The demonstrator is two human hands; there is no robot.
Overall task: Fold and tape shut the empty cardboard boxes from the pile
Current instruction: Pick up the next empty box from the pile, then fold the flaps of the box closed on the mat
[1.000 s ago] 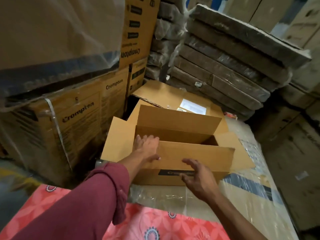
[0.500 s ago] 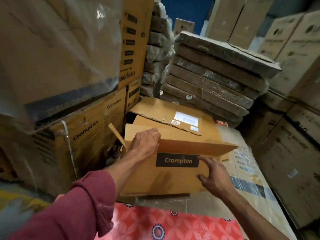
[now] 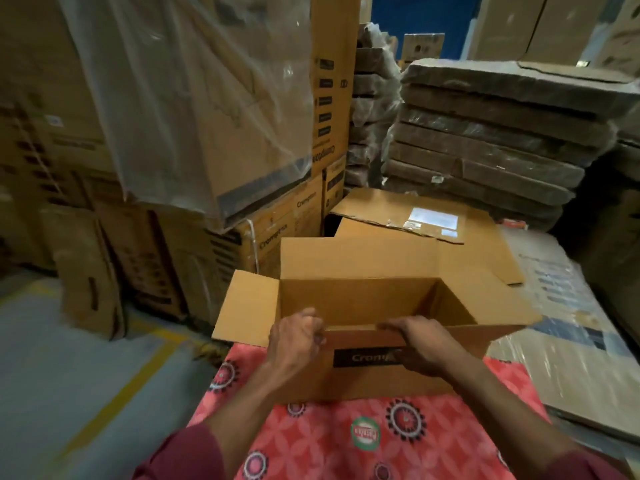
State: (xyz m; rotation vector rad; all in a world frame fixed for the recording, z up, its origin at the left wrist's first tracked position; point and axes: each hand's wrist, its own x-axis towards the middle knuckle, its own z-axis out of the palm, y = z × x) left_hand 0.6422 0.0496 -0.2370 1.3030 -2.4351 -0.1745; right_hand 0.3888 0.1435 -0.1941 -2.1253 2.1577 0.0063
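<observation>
1. The box (image 3: pixel 363 341) sits on a red patterned cloth (image 3: pixel 332 441), directly ahead of the person; its long axis runs left to right across the view.
2. Both hands are at the near long flap (image 3: pixel 360 336). The left hand (image 3: pixel 294 337) has fingers curled over the flap's edge near the left corner. The right hand (image 3: pixel 420 341) lies over the same edge toward the middle, fingers bent across it and thumb below, gripping it.
3. Key relation: the near flap lies under both hands, which are about equally near. The far flap (image 3: pixel 356 258) stands upright well beyond them, across the open cavity.
4. The side flaps, left (image 3: pixel 247 306) and right (image 3: pixel 498 308), splay outward.
5. Appearance: plain brown corrugated board, empty inside, with a dark printed label (image 3: pixel 363 358) on the near wall partly hidden by the right hand. No tape is visible on top.
6. Judgement: the top is unfolded; the side flaps likely go in first, then the long ones.
</observation>
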